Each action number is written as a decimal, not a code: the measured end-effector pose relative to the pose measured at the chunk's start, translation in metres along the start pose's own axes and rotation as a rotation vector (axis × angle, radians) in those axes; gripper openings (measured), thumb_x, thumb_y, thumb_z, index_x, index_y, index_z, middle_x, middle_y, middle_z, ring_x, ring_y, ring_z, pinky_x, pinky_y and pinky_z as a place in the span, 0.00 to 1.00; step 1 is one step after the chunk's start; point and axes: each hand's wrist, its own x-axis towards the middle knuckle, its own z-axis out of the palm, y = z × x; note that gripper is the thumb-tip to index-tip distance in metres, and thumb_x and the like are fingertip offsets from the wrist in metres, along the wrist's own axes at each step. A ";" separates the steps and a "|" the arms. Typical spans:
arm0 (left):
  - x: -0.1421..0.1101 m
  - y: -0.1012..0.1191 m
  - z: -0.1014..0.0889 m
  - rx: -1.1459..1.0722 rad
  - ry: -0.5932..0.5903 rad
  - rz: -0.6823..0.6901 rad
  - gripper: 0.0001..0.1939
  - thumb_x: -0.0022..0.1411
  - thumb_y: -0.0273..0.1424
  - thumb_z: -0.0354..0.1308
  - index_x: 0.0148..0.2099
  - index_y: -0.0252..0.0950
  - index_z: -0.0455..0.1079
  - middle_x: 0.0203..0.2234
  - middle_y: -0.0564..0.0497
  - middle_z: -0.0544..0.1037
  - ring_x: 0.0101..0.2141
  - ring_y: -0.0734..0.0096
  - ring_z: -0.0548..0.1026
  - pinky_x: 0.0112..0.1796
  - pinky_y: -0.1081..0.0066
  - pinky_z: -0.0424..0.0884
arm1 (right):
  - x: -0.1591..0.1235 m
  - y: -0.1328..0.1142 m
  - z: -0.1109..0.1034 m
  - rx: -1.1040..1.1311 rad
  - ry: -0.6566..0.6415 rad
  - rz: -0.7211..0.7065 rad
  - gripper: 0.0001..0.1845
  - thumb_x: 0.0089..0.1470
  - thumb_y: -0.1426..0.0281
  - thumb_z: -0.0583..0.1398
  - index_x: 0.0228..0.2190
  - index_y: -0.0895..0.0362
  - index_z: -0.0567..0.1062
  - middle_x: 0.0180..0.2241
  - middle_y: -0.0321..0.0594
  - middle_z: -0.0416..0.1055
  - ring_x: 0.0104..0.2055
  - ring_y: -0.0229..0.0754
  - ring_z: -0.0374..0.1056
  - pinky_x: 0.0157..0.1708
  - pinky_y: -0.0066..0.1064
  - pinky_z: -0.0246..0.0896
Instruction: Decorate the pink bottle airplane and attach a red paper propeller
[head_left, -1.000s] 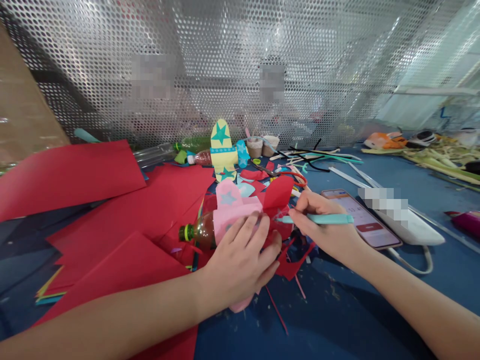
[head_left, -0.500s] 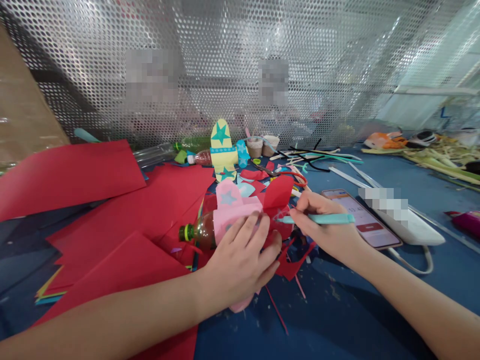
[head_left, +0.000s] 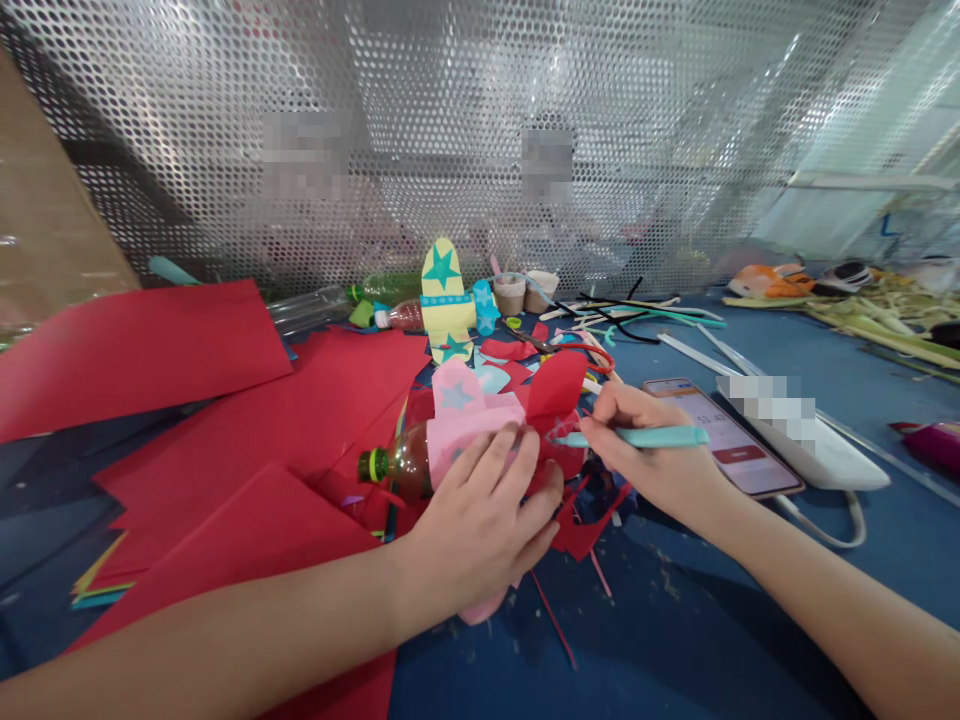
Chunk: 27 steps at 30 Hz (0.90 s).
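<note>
A plastic bottle (head_left: 411, 462) with a green neck lies on its side, wrapped in pink paper (head_left: 474, 425) with a blue star. Red paper pieces (head_left: 556, 388) stick out at its right end. My left hand (head_left: 487, 510) is curved over the wrapped bottle and holds it down, hiding its lower side. In my right hand (head_left: 637, 440) is a light teal pen (head_left: 664, 437), pinched between the fingers. Its tip points left, at the bottle's clear base by the red paper. Whether the tip touches is too small to tell.
Red paper sheets (head_left: 277, 430) spread over the left. Behind are a second decorated bottle (head_left: 405, 316), red-handled scissors (head_left: 589, 355) and small cups (head_left: 511, 295). A phone (head_left: 750, 460) and a white power bank (head_left: 832, 450) lie right. A perforated metal screen (head_left: 450, 150) stands at the back.
Both hands stay in nearly the same place. The pen and the bottle show hardly any shift.
</note>
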 end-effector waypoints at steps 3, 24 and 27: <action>0.000 0.000 0.000 0.000 0.004 0.006 0.17 0.65 0.38 0.50 0.51 0.35 0.67 0.52 0.39 0.68 0.53 0.50 0.65 0.49 0.58 0.63 | 0.001 0.000 0.001 0.004 0.001 -0.005 0.13 0.51 0.73 0.55 0.19 0.53 0.57 0.15 0.27 0.56 0.16 0.32 0.52 0.17 0.26 0.48; 0.000 0.001 -0.001 0.006 -0.002 0.006 0.17 0.65 0.38 0.50 0.51 0.36 0.67 0.52 0.39 0.69 0.52 0.50 0.66 0.49 0.58 0.63 | 0.000 0.001 0.000 0.018 0.009 0.011 0.13 0.53 0.72 0.55 0.20 0.53 0.58 0.15 0.26 0.57 0.16 0.32 0.53 0.17 0.25 0.49; 0.002 0.001 -0.002 0.009 0.002 0.004 0.16 0.65 0.38 0.50 0.51 0.35 0.67 0.51 0.39 0.69 0.52 0.50 0.66 0.49 0.58 0.63 | -0.001 0.000 0.000 0.015 0.014 0.013 0.13 0.53 0.72 0.55 0.20 0.53 0.58 0.15 0.26 0.57 0.16 0.32 0.52 0.17 0.25 0.49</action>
